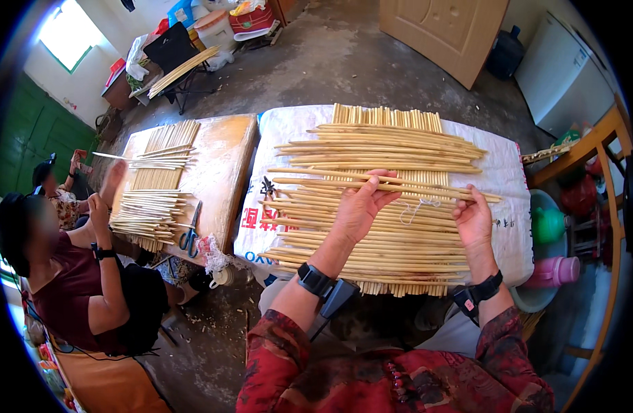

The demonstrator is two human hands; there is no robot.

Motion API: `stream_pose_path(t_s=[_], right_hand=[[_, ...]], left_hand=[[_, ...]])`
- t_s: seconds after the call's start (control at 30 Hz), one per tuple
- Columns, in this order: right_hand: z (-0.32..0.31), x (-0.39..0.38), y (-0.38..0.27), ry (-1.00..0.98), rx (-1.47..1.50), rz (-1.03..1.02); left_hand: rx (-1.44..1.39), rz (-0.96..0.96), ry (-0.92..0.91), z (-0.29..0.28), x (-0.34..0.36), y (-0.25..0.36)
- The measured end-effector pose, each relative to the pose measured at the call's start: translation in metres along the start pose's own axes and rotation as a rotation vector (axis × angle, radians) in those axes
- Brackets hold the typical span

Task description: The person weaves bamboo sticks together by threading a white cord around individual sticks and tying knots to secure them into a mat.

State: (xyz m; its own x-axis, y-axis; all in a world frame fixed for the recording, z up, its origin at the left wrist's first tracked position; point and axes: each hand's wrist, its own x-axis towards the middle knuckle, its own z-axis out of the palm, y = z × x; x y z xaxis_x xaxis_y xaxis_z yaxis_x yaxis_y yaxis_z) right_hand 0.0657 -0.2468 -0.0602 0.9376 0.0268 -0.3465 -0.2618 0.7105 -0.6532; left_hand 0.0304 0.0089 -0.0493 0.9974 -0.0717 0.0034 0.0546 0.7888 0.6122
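Note:
Both my hands are closed on pale, peeled plant stalks [426, 187] raised slightly above the table. Whether it is one stalk or a pair, I cannot tell. My left hand [364, 206] grips near the middle, thumb on top. Toward the right end, my right hand [473, 219] pinches them between thumb and fingers. Beneath lie many long stalks [371, 237], side by side from left to right. Another group of long stalks [392, 153] rests farther back. Both groups lie across a layer of stalks [388, 117] running front to back. A loose white string [418, 206] shows between my hands.
A white printed sheet [481, 141] covers my table. At left, a second table [223, 158] bears more stalks and scissors [190, 237]; a person [75, 275] sits beside it. To my right stand a basin [536, 292], a pink flask [554, 271] and a wooden chair frame [609, 199].

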Motion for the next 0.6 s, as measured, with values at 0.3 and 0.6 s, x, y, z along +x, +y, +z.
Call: stream_pose_path(t_s=[0.3, 0.6], right_hand=[[-0.016, 0.012, -0.015, -0.03, 0.045, -0.078], [-0.006, 0.006, -0.008, -0.032, -0.013, -0.107]], left_hand=[[-0.009, 0.019, -0.018, -0.003, -0.001, 0.001], [0.002, -0.008, 0.003, -0.009, 0.001, 0.003]])
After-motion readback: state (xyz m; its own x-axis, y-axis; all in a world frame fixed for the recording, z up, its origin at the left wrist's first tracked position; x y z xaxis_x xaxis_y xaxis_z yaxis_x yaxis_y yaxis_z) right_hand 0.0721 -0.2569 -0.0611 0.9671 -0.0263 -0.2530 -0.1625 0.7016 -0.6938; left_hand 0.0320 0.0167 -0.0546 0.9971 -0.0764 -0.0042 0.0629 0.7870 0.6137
